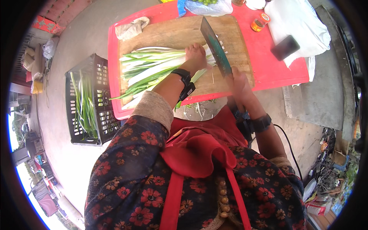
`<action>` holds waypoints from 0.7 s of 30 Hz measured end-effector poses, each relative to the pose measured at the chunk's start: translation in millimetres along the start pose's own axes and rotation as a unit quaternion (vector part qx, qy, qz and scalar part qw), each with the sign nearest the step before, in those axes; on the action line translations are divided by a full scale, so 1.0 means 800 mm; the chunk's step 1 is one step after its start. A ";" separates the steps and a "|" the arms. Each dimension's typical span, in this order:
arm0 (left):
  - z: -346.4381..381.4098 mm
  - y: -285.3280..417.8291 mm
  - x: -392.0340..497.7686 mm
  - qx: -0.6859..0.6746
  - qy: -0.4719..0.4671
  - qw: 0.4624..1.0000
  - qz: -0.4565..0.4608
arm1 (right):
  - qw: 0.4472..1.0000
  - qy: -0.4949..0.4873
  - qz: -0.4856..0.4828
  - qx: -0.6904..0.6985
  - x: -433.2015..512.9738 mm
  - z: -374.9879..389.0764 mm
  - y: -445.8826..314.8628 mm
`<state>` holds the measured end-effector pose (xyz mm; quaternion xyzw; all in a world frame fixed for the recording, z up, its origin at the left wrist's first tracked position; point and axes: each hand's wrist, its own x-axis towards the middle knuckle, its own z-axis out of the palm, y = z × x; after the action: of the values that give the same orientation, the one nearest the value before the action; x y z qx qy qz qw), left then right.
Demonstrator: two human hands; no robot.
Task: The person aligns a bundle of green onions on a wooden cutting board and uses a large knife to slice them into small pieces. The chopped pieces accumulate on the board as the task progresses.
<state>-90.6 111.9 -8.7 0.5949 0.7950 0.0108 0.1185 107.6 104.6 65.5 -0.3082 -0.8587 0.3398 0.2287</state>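
A thick bunch of scallions [155, 64] lies across a wooden cutting board [178, 28], green tops to the left and white ends to the right. My left hand [197, 57] presses down on the bunch near its white ends, fingers curled over the stalks. In my right hand [240, 82] is the handle of a large cleaver [217, 50], its blade pointing away from me just right of my left hand. Small pale cut bits lie around the blade. The blade's lower edge hides some stalk ends, and I cannot tell whether it touches the board.
The board rests on a red table [264, 72]. A folded cloth [132, 28] lies at its far left corner. A jar [260, 22], a dark phone [285, 47] and a white sack [299, 26] are to the right. A black plastic crate [99, 141] holding more scallions [84, 106] stands at left.
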 end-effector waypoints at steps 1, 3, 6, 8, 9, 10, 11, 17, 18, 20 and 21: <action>-0.001 0.000 -0.001 -0.002 -0.001 1.000 0.002 | 1.000 -0.012 0.011 0.004 -0.001 0.003 0.001; -0.003 0.000 -0.002 0.004 -0.008 1.000 0.002 | 0.999 -0.026 0.033 0.000 -0.002 0.009 0.004; -0.007 0.000 -0.001 0.011 -0.030 0.999 0.003 | 0.997 -0.031 0.050 -0.043 0.004 0.022 0.009; -0.009 0.000 0.000 0.014 -0.044 0.999 0.006 | 0.994 -0.036 0.048 -0.093 0.013 0.031 0.014; -0.009 0.000 0.000 0.015 -0.049 0.999 0.007 | 0.994 -0.045 0.049 -0.092 0.018 0.035 0.017; -0.010 0.000 0.001 0.018 -0.049 0.999 0.007 | 0.993 -0.053 0.054 -0.092 0.024 0.039 0.022; -0.009 0.001 0.001 0.028 -0.037 0.999 0.007 | 0.992 -0.063 0.056 -0.091 0.030 0.043 0.026; -0.004 0.003 0.000 0.045 0.015 0.999 0.004 | 0.989 -0.075 0.090 -0.091 0.073 0.065 0.048; -0.004 0.003 0.000 0.046 0.007 0.999 0.005 | 0.989 -0.072 0.092 -0.093 0.074 0.065 0.050; -0.007 0.000 0.003 0.033 -0.012 0.999 0.011 | 0.988 -0.078 0.098 -0.093 0.075 0.063 0.055; -0.010 -0.003 0.006 0.037 -0.026 0.999 0.016 | 0.988 -0.075 0.104 -0.086 0.073 0.061 0.058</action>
<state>-95.3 116.4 -2.4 0.6120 0.7816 -0.0322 0.1162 54.2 149.7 10.3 -0.3877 -0.8628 0.3087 0.0996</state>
